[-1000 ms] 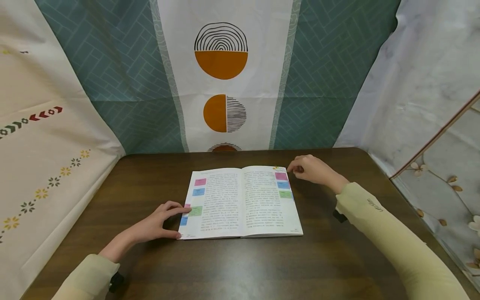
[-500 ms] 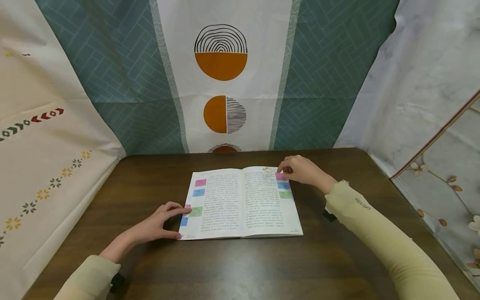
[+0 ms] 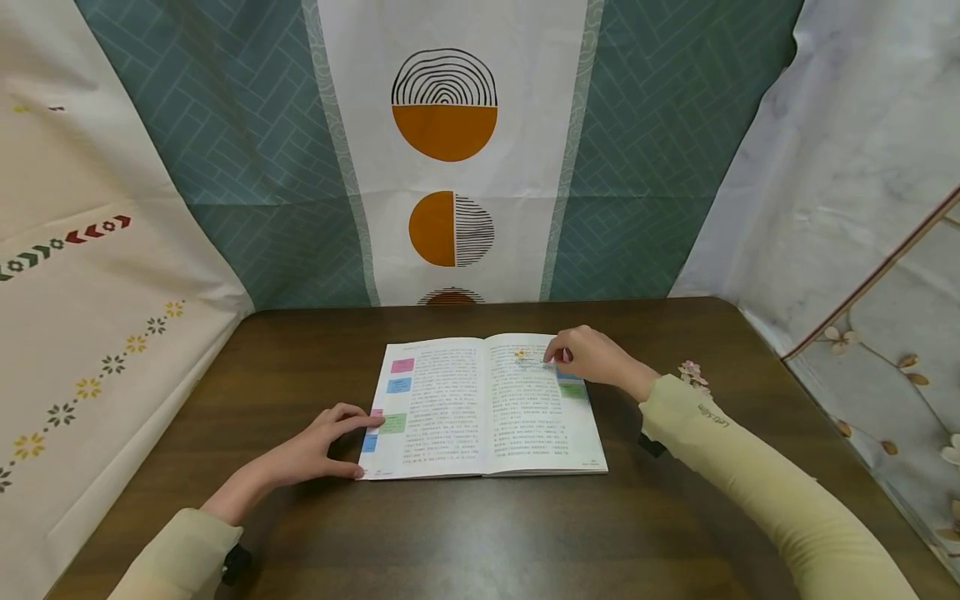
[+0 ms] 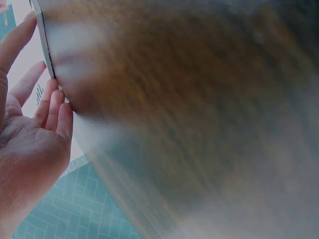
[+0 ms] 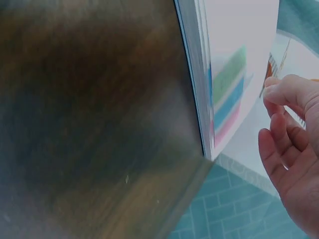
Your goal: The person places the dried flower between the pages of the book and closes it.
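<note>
An open book [image 3: 525, 429] lies flat on the table, with coloured sticky notes along both outer margins. My left hand [image 3: 318, 446] rests at its left edge, index finger on the page by a green note [image 3: 394, 423] and thumb at the lower corner. In the left wrist view its fingers look fairly straight. My right hand [image 3: 596, 357] pinches a thin, see-through bookmark [image 3: 529, 362] with a yellow flower at its end, over the upper right page. That hand covers most of the right pink note; a blue note [image 3: 568, 375] and a green note [image 3: 572, 390] show below it.
A small thing with pink flowers [image 3: 693, 375] lies on the brown table [image 3: 480, 533] just beyond my right sleeve. Patterned cloths [image 3: 637, 167] hang behind the table and at both sides.
My right hand has moved left and slightly towards me, carrying the bookmark from the page's upper right corner further over the text. The pink-flowered thing has come into view. My left hand stays put.
</note>
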The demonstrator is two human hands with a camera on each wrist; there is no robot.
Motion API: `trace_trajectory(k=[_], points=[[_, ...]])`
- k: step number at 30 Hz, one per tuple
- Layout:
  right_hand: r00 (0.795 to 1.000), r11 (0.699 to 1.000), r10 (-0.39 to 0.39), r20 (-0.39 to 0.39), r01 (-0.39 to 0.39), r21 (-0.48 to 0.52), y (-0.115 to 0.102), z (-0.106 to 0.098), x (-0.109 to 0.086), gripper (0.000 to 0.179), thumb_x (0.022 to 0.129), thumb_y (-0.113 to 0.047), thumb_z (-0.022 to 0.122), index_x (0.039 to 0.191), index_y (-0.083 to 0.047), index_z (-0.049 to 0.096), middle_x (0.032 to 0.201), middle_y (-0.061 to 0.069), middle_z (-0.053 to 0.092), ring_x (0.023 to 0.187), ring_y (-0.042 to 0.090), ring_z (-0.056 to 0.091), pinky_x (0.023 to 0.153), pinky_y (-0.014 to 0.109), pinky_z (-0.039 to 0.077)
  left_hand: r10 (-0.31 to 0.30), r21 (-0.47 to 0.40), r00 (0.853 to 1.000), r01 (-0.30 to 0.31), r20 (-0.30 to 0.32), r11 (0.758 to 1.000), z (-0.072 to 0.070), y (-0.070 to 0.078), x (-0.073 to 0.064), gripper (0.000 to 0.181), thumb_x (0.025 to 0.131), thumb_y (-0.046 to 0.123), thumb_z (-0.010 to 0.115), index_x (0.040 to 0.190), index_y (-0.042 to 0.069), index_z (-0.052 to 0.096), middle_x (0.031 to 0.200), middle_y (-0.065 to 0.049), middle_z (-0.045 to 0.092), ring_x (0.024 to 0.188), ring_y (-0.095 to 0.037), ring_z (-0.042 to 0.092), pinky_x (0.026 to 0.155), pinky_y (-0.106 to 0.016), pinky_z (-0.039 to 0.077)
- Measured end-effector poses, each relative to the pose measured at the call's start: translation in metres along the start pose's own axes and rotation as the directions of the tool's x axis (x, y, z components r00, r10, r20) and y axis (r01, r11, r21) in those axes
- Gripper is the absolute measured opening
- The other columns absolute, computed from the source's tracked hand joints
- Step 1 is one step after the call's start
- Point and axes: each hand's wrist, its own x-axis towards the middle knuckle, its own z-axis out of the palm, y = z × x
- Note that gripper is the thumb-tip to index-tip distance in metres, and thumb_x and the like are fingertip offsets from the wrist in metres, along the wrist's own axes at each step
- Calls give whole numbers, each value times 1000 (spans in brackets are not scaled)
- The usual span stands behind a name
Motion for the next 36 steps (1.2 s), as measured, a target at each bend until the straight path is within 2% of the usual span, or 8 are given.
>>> trace_trajectory(k=[13, 22, 36], points=[[1000, 1000, -3, 19, 3, -19, -15, 9, 0, 13, 88, -5, 68, 95, -13, 76, 89, 1, 70, 70, 10, 50, 64, 25, 42, -2, -1, 1000, 2, 2, 1000, 0, 1, -1, 74, 81, 41, 79, 145, 21, 49, 136, -7, 44, 125, -30, 36, 97, -52, 39], [999, 999, 23, 34, -22, -46, -17, 12, -3, 13, 87, -5, 70, 95, -14, 76, 91, 0, 71, 73, 10, 52, 67, 25, 44, -11, 1, 1000, 11, 10, 1000, 0, 0, 1, 74, 81, 42, 79, 146, 21, 49, 137, -7, 43, 125, -31, 36, 97, -52, 39], [999, 999, 14, 32, -13, -35, -19, 11, -1, 12, 86, -5, 72, 94, -14, 76, 89, 0, 71, 72, 10, 52, 65, 24, 43, -7, -4, 1000, 7, 8, 1000, 0, 0, 1, 74, 81, 41, 79, 146, 21, 48, 137, -7, 43, 125, -30, 36, 97, -52, 39]])
